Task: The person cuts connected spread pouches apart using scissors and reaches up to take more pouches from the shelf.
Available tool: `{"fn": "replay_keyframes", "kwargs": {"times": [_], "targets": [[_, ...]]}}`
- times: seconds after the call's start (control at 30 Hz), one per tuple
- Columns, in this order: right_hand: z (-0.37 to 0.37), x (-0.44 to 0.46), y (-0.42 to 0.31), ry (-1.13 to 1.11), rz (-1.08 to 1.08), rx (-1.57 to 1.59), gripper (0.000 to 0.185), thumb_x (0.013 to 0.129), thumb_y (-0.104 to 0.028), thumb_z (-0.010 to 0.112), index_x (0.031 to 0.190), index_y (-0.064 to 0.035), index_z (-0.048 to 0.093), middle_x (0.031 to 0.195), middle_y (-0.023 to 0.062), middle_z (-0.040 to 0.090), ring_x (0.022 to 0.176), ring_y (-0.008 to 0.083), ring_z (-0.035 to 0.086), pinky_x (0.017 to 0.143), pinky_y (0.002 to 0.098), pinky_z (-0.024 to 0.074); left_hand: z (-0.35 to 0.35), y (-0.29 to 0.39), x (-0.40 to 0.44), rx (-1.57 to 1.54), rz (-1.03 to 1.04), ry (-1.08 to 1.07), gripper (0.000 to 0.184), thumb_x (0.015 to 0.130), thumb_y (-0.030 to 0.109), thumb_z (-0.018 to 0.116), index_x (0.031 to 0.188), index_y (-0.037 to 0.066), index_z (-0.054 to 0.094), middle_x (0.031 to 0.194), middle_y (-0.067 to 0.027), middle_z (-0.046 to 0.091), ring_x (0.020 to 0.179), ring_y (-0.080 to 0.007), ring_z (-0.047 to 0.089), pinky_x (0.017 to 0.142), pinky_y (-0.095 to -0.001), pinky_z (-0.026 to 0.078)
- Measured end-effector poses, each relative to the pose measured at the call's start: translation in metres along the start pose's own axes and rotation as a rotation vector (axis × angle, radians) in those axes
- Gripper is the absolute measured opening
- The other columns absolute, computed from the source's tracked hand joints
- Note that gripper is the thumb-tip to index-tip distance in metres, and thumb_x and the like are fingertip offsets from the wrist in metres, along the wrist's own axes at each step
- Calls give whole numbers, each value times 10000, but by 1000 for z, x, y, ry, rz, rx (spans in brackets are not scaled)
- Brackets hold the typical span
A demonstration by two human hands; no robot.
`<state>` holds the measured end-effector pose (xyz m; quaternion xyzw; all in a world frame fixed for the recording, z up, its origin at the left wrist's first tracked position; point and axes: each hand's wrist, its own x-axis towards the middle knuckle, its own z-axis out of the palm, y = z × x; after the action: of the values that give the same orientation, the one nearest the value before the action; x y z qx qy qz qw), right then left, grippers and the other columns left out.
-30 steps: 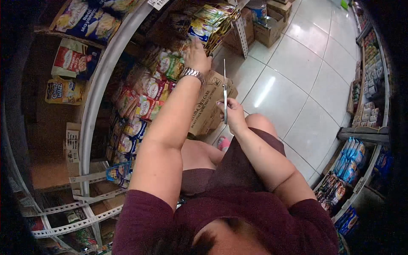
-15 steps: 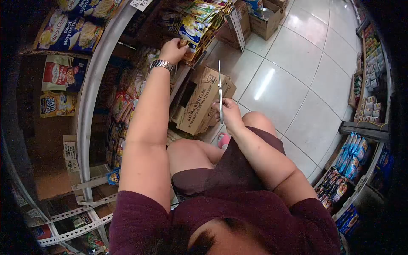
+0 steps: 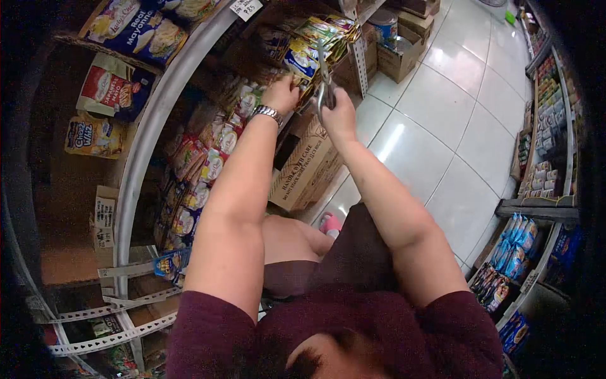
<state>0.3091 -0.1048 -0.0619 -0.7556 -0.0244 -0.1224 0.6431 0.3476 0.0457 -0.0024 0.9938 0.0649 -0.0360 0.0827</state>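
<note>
My left hand point(image 3: 281, 96), with a metal watch at the wrist, has its thumb and fingers together at the lower edge of the blue and yellow sachets point(image 3: 302, 62) on the shelf. What lies between the fingertips is too small to make out. In my right hand point(image 3: 339, 112) are metal scissors point(image 3: 324, 76), their blades pointing up and away beside the sachets. Rows of red, white and green packets point(image 3: 214, 165) lie on the shelf to the left of my left hand.
A cardboard box point(image 3: 306, 167) stands below my hands, and another open box point(image 3: 402, 54) holds cans farther off. Mayonnaise pouches point(image 3: 142, 28) sit on the upper left shelf behind a curved metal edge point(image 3: 148, 114). Tiled floor point(image 3: 435, 114) extends right toward stocked shelves point(image 3: 536, 202).
My right hand has moved up and forward with the scissors, close to the sachets. My left hand shifted left along the shelf, then back right, and its fingers have closed at the sachets' edge.
</note>
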Motion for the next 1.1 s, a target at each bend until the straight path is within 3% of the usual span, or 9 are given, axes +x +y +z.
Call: {"fn": "replay_keyframes", "kwargs": {"times": [0.2,0.3,0.43,0.67,0.73,0.77,0.87,0.93,1.1], "targets": [[36,73,-19,-17,75,-282,404,742,-173,683,1033,15,475,1050,240,563,987,396,559,854,441,454,6,3,0,-23,86,3,577,826,196,540,1368,112,359,1260,-190,513,1094,-354,537,921,-417,438],[42,93,-20,-5,188,-262,393,747,-163,671,1024,30,470,1026,259,580,951,405,580,838,449,466,12,-3,10,65,236,155,702,802,214,578,1411,72,260,1455,-158,293,1302,-335,335,1060,-427,312],[48,105,-20,114,200,-186,326,744,-148,662,956,40,500,926,277,610,895,421,596,795,442,471,15,10,9,78,177,158,737,817,299,533,1437,89,195,1485,-147,238,1365,-290,241,1092,-523,189],[37,120,1,109,130,-213,277,724,-139,679,878,39,531,867,268,616,846,425,602,754,438,471,19,20,43,52,226,218,632,864,235,485,1429,103,235,1496,-176,180,1348,-364,252,1097,-470,216],[27,119,19,106,90,-188,351,761,-259,730,903,21,573,798,185,653,711,284,660,632,391,514,15,26,47,-12,229,200,601,867,207,467,1417,85,257,1486,-188,195,1338,-375,267,1089,-458,245],[24,117,36,28,139,20,280,819,-201,681,915,18,535,796,141,645,668,216,660,553,321,533,15,28,50,62,256,211,587,867,193,456,1409,74,266,1483,-184,205,1337,-382,262,1087,-454,254],[-17,65,14,-133,302,423,262,849,-157,641,964,14,479,807,120,626,672,195,657,538,289,544,37,18,66,113,340,279,564,864,186,444,1396,69,295,1482,-149,231,1342,-404,240,1076,-476,266],[-39,31,12,-251,326,468,261,865,-150,615,976,4,435,823,129,610,662,216,652,529,308,544,40,14,70,91,403,344,556,862,193,443,1390,75,315,1484,-118,248,1346,-420,222,1066,-503,268],[-67,-67,-10,-285,621,647,270,859,-87,608,1021,-5,408,860,131,597,660,210,639,521,298,534,8,24,56,46,372,143,579,863,173,424,1408,69,259,1500,-122,188,1381,-367,141,1106,-453,229]]}}
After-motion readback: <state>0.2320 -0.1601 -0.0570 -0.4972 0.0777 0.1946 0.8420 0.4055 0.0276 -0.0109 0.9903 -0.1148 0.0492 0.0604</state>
